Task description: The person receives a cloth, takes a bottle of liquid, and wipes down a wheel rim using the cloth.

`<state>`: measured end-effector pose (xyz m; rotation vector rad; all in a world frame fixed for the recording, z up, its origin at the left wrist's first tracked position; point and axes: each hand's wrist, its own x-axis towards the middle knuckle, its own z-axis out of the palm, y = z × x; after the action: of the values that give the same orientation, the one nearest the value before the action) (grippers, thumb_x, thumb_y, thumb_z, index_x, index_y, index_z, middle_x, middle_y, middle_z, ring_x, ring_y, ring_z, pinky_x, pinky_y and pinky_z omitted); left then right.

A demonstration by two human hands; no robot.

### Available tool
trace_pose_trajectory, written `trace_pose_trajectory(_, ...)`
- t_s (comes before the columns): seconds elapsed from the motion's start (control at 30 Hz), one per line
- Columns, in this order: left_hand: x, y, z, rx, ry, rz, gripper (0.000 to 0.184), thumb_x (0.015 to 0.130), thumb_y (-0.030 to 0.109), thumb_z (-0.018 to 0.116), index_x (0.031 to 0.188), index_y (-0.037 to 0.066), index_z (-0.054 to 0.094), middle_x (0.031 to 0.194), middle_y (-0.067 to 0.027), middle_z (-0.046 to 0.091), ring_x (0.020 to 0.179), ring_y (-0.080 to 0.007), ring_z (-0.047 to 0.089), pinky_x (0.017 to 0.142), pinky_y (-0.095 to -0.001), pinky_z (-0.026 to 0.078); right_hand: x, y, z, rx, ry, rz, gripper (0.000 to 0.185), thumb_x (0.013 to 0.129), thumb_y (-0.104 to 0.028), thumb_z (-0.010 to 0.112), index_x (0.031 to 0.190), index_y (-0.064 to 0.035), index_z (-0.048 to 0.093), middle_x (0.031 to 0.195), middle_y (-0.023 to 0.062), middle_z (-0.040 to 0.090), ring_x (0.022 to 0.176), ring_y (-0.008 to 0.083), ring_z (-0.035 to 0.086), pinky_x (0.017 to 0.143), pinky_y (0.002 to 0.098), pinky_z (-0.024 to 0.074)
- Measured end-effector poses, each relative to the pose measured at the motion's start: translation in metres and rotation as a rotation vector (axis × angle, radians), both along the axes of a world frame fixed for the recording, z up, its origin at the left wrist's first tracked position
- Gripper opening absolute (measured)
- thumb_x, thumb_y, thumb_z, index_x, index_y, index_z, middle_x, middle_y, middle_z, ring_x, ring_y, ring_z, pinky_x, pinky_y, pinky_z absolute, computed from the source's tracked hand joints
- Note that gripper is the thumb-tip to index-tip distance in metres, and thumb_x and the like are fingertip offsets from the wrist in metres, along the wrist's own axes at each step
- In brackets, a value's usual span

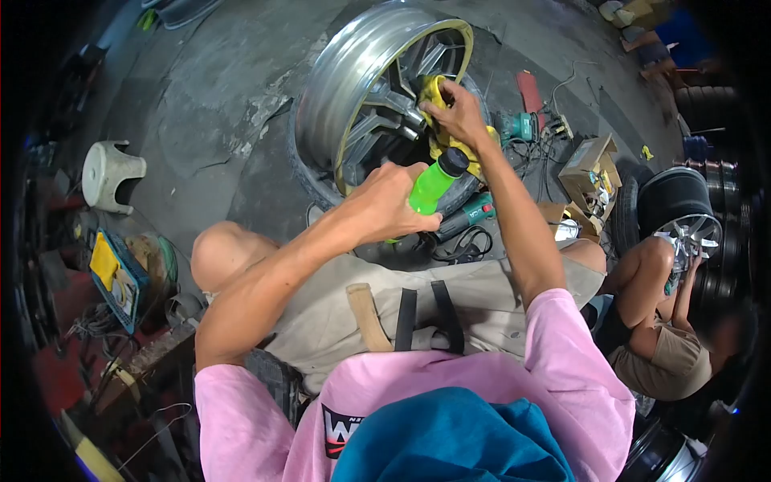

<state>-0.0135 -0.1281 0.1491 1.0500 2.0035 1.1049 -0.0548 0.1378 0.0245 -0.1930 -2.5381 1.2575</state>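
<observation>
My left hand (389, 202) is wrapped round a bright green bottle (430, 191) with a black cap, held tilted in front of the wheel. My right hand (459, 116) grips a bunched yellow cloth (438, 145) at the spokes, and part of the cloth hangs below the fingers. A silver alloy wheel rim (333, 96) stands on edge, leaning, with its spokes turned partly towards me. Under it lies a black tyre (307, 170). Beneath my right forearm, a green and black power tool (470, 213) rests on the floor with its cord coiled.
Another teal power tool (518, 126) and a red piece (530, 91) lie right of the wheel among cords. Cardboard boxes (586, 165) stand beyond. A white stool (112, 175) and a blue crate (120, 285) are at left. Another person (666, 353) crouches at right by a wheel.
</observation>
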Motion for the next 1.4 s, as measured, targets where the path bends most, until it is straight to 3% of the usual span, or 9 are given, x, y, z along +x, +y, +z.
trace_pose_trajectory(0.17,0.000,0.002,-0.003,-0.033,-0.012,0.000,0.047,0.080,0.030,0.083,0.106,-0.004,0.064,0.076,-0.0253,0.068,0.070,-0.0423,0.067,0.072,-0.0469,0.054,-0.006,0.002,0.008,0.363,0.128,0.071,0.033,0.083,-0.027,0.082,0.100,-0.0022,0.068,0.083,0.0165,0.063,0.070,0.0306,0.060,0.067,0.0408,0.0478)
trace_pose_trajectory(0.47,-0.001,0.006,0.002,-0.046,-0.026,-0.001,0.045,0.079,0.028,0.082,0.105,-0.005,0.065,0.076,-0.0250,0.068,0.073,-0.0426,0.067,0.074,-0.0476,0.054,-0.017,0.009,-0.038,-0.426,-0.154,-0.418,0.027,0.086,-0.023,0.083,0.086,-0.0011,0.069,0.075,0.0036,0.068,0.062,0.0134,0.058,0.058,0.0336,0.0473)
trace_pose_trajectory(0.57,-0.001,0.006,0.003,-0.073,-0.057,0.000,0.046,0.078,0.029,0.082,0.103,-0.006,0.064,0.079,-0.0283,0.069,0.081,-0.0483,0.070,0.078,-0.0498,0.056,-0.010,0.016,-0.042,-0.703,-0.213,-0.427,0.025,0.087,-0.021,0.083,0.089,-0.0016,0.068,0.076,0.0030,0.068,0.059,0.0116,0.056,0.054,0.0329,0.0459)
trace_pose_trajectory(0.7,-0.001,0.005,0.003,-0.061,-0.031,0.007,0.046,0.078,0.029,0.081,0.103,-0.006,0.064,0.079,-0.0286,0.069,0.082,-0.0482,0.070,0.079,-0.0498,0.056,0.010,-0.002,-0.012,-0.796,-0.021,-0.206,0.031,0.089,-0.026,0.084,0.106,-0.0024,0.073,0.093,0.0029,0.073,0.078,0.0107,0.065,0.069,0.0282,0.0517)
trace_pose_trajectory(0.83,0.000,0.006,-0.005,-0.028,0.041,0.002,0.042,0.081,0.026,0.082,0.104,-0.003,0.063,0.071,-0.0175,0.067,0.063,-0.0280,0.065,0.067,-0.0423,0.054,0.008,-0.010,0.003,0.133,-0.082,-0.141,0.044,0.080,-0.029,0.087,0.113,-0.0038,0.073,0.104,0.0117,0.075,0.091,0.0213,0.069,0.082,0.0368,0.0533)
trace_pose_trajectory(0.97,0.002,0.006,-0.009,-0.037,0.014,-0.007,0.042,0.081,0.026,0.083,0.104,-0.003,0.064,0.071,-0.0173,0.067,0.063,-0.0271,0.066,0.067,-0.0418,0.054,-0.010,0.007,-0.003,0.131,-0.111,-0.057,0.039,0.077,-0.030,0.088,0.104,-0.0037,0.075,0.096,0.0099,0.076,0.084,0.0194,0.068,0.079,0.0358,0.0532)
trace_pose_trajectory(1.07,0.001,0.007,-0.007,-0.019,0.028,-0.002,0.041,0.081,0.026,0.084,0.103,-0.004,0.064,0.068,-0.0144,0.066,0.061,-0.0234,0.066,0.065,-0.0400,0.054,-0.014,0.012,-0.007,-0.247,-0.209,-0.075,0.038,0.075,-0.033,0.090,0.095,-0.0032,0.078,0.082,0.0077,0.075,0.074,0.0159,0.066,0.076,0.0342,0.0537)
trace_pose_trajectory(1.23,0.003,0.009,0.001,-0.070,-0.020,-0.017,0.040,0.082,0.025,0.083,0.101,-0.004,0.063,0.065,-0.0115,0.065,0.060,-0.0199,0.065,0.063,-0.0386,0.053,-0.014,0.007,-0.013,-0.269,-0.143,-0.163,0.032,0.079,-0.027,0.089,0.096,-0.0027,0.078,0.083,0.0053,0.075,0.074,0.0134,0.067,0.073,0.0323,0.0541)
trace_pose_trajectory(1.4,0.003,0.008,-0.002,-0.018,-0.044,-0.022,0.038,0.083,0.024,0.082,0.101,-0.003,0.063,0.066,-0.0121,0.066,0.059,-0.0200,0.064,0.063,-0.0384,0.053,-0.005,0.009,-0.035,-0.843,-0.155,-0.282,0.025,0.089,-0.025,0.084,0.097,-0.0021,0.076,0.089,0.0056,0.075,0.071,0.0143,0.067,0.064,0.0320,0.0529)
